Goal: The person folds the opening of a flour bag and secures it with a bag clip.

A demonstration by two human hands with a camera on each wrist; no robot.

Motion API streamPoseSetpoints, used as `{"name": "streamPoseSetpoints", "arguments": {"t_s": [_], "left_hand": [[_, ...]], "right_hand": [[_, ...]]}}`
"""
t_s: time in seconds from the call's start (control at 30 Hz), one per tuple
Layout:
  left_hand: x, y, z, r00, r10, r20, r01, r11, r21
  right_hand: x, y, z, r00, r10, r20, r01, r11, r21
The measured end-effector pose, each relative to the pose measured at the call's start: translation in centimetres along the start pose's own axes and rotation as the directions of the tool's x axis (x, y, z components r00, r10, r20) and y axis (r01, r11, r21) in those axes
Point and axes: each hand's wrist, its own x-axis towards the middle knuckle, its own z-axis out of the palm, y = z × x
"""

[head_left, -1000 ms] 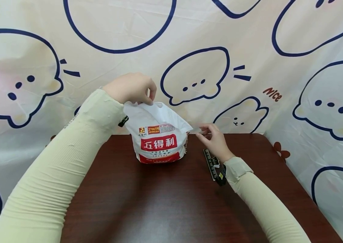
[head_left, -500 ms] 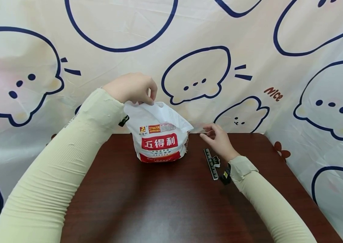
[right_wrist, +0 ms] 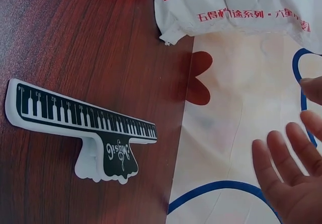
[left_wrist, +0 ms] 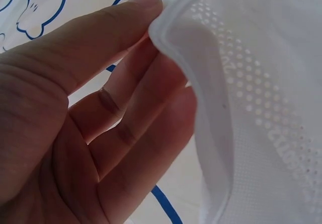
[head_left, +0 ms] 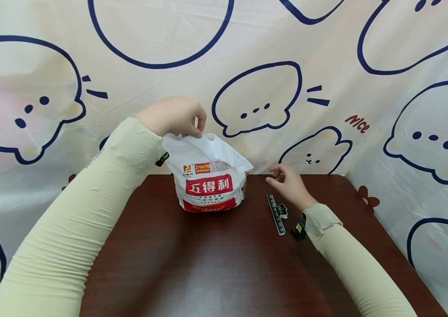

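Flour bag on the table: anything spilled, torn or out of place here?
Nothing stands out. The flour bag stands upright on the table, its top edge pinched by the left hand. No powder shows. The piano-key clip lies flat beside the empty right hand.

Looks like a staged home setup, not a real kitchen or shop. Cartoon-print cloth (head_left: 327,53) hangs as a backdrop behind and to the right, hiding the room. One small dark wood bench (head_left: 216,264) pushed against it. On it just a printed food bag (head_left: 208,185) and a piano-key bag clip (head_left: 276,213).
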Motion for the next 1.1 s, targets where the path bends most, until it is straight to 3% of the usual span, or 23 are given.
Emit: {"name": "streamPoseSetpoints", "arguments": {"t_s": [0.8,1.1], "left_hand": [[0.4,-0.5,0.6,1.0,0.012,0.012,-0.012,1.0,-0.007],[0.3,-0.7,0.7,1.0,0.022,-0.003,-0.022,1.0,-0.004]], "right_hand": [[-1.0,0.2,-0.6,0.979,0.154,0.134,-0.149,0.988,-0.047],[-1.1,0.4,-0.4,0.97,0.166,0.176,-0.158,0.986,-0.057]]}}
